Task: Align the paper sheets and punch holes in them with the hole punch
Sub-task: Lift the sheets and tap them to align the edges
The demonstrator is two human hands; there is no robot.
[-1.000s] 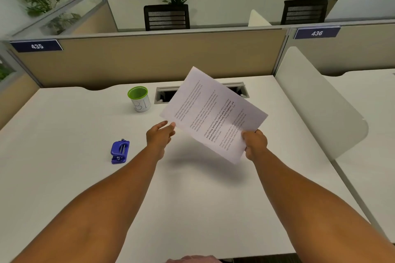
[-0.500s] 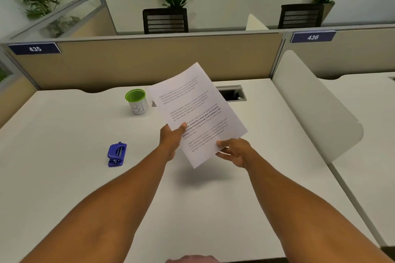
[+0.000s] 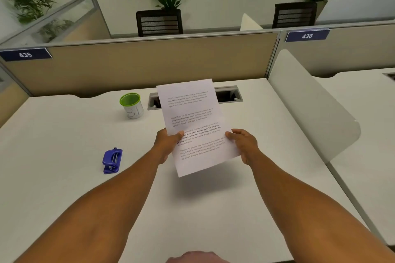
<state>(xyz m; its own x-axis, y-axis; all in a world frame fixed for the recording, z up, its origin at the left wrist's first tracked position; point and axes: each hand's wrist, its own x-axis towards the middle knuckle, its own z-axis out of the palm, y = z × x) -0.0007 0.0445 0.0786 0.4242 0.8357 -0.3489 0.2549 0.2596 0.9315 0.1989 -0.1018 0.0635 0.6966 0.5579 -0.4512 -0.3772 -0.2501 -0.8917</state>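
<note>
Printed paper sheets [image 3: 192,113] are held above the white desk [image 3: 64,156], nearly upright in portrait, text facing me. My left hand [image 3: 167,145] grips their left edge with the thumb on the front. Their right edge is pinched by my right hand [image 3: 243,145], a little above the lower corner. A small blue hole punch [image 3: 112,160] lies on the desk to the left of my left forearm, apart from both hands.
A white cup with a green rim [image 3: 131,105] stands at the back of the desk, beside a cable slot [image 3: 228,94] partly hidden by the sheets. A beige partition [image 3: 149,66] closes the far side, and a white divider panel [image 3: 310,109] the right.
The sheets have turned from a slanted landscape pose to nearly upright portrait. My left hand went from just touching the edge to gripping it; my right hand shifted to the right edge.
</note>
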